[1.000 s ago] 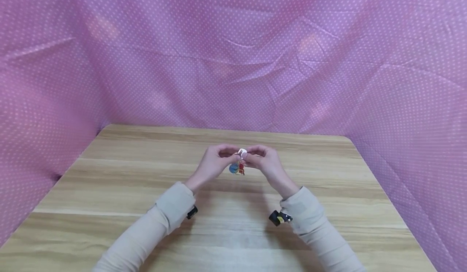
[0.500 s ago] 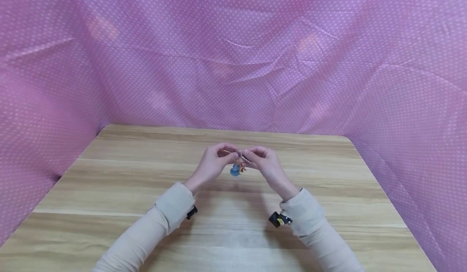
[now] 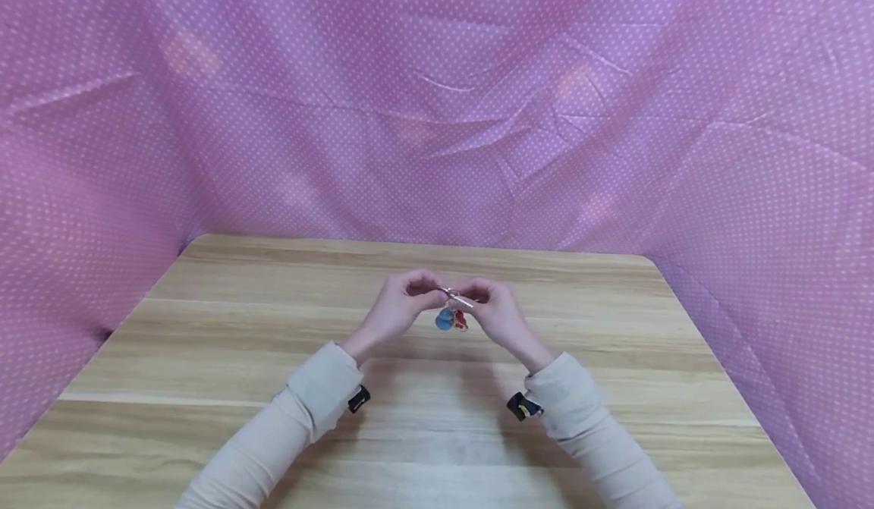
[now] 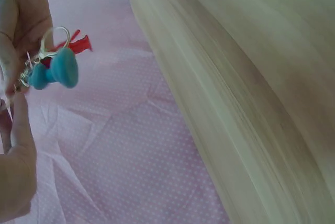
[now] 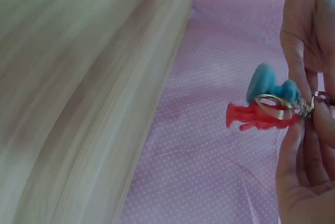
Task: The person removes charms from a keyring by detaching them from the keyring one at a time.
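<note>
So both hands are on this little metal keychain with a blue charm and a red charm [image 3: 444, 319], held up over the pale wood-grain bench [image 3: 437, 448], pretty much midway between left and right. Left hand [image 3: 398, 304] has thumb and fingers pinching the top end; right hand [image 3: 501, 315] is pinching there too, right beside it, though its exact fingertip contact is partly hidden.

The main relation imo: the charms dangle just below the pinched fingers, in the gap between the hands. The thin flat piece [image 3: 460, 300] up top slants from far left to near right. Neither hand is clearly nearer overall; the blue charm sits left, the red one right.

Looks-wise, the blue one is matte teal with two rounded lobes, the red one is knobbly with thin prongs, and there's a gold-coloured ring [image 4: 65, 28] plus a coiled metal link [image 5: 304, 109]. Can't make out finer detail.
</note>
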`<action>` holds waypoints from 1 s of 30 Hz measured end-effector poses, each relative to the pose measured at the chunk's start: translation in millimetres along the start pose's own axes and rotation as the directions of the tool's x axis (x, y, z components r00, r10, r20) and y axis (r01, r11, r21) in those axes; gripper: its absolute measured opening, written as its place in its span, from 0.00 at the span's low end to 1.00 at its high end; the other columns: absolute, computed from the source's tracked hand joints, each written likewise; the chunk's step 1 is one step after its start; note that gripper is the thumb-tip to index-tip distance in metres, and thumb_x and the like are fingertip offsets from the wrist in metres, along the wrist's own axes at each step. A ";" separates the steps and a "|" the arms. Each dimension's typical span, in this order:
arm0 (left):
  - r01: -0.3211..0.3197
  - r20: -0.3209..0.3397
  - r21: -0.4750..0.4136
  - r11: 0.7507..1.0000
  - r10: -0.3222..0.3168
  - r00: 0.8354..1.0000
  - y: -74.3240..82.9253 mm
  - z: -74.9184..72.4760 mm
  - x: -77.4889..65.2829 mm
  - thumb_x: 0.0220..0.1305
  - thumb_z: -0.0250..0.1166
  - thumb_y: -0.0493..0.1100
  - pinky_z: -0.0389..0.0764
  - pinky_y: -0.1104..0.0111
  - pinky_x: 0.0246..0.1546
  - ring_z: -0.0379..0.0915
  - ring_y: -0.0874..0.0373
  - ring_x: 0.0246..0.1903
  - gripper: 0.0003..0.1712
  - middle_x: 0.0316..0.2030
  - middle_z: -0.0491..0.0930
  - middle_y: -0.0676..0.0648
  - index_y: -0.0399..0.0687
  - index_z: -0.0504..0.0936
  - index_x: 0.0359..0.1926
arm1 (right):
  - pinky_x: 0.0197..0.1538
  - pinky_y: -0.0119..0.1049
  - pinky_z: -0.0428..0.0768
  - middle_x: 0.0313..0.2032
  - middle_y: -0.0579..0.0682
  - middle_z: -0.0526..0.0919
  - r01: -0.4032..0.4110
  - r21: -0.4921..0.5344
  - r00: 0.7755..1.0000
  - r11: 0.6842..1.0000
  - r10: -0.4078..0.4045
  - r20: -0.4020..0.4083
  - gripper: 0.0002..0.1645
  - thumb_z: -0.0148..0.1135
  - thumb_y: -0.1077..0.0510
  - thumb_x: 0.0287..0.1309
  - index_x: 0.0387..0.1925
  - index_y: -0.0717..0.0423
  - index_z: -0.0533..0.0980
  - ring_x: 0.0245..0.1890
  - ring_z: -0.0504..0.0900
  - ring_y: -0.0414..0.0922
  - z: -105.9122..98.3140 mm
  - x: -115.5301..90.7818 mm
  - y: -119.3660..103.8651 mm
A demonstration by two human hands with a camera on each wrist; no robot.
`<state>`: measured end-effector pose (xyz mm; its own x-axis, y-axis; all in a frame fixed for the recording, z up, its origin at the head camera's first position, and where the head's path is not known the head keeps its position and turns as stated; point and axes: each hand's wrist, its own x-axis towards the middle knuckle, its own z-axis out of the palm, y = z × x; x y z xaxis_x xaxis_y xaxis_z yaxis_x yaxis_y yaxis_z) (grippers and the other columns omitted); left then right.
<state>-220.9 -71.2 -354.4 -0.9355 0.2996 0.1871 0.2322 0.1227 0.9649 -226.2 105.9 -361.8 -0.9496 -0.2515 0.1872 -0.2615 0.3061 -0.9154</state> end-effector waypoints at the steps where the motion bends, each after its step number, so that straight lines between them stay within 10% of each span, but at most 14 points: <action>1: -0.010 -0.004 0.010 1.000 0.010 1.000 -1.0 -1.6 0.2 0.56 0.63 0.35 0.81 0.67 0.44 0.78 0.59 0.37 0.08 0.37 0.82 0.44 0.39 0.80 0.39 | 0.39 0.31 0.82 0.35 0.59 0.84 -0.004 0.022 1.000 1.000 0.005 -0.005 0.09 0.63 0.65 0.52 0.36 0.67 0.79 0.31 0.82 0.39 -1.0 0.6 0.6; 13: 0.046 0.081 -0.094 0.995 -0.038 0.996 -10.8 -10.3 4.8 0.52 0.67 0.34 0.79 0.65 0.48 0.79 0.56 0.44 0.16 0.46 0.81 0.40 0.37 0.79 0.44 | 0.42 0.36 0.83 0.35 0.56 0.84 -0.096 0.254 0.994 0.962 0.107 -0.029 0.13 0.62 0.67 0.53 0.39 0.73 0.76 0.31 0.83 0.38 -3.7 3.7 1.1; 30: 0.043 -0.073 0.121 0.992 -0.034 0.997 -0.5 -0.6 12.7 0.56 0.66 0.42 0.81 0.66 0.41 0.80 0.60 0.34 0.09 0.34 0.84 0.48 0.45 0.84 0.38 | 0.43 0.33 0.82 0.32 0.47 0.84 -0.088 0.259 0.991 0.962 0.110 -0.074 0.13 0.63 0.65 0.52 0.39 0.71 0.76 0.32 0.81 0.36 1.4 7.9 -2.1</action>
<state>-233.0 -68.1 -352.5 -0.9599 0.2256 0.1667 0.2223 0.2494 0.9425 -233.0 102.0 -359.0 -0.9828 -0.1476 0.1108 -0.1235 0.0792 -0.9892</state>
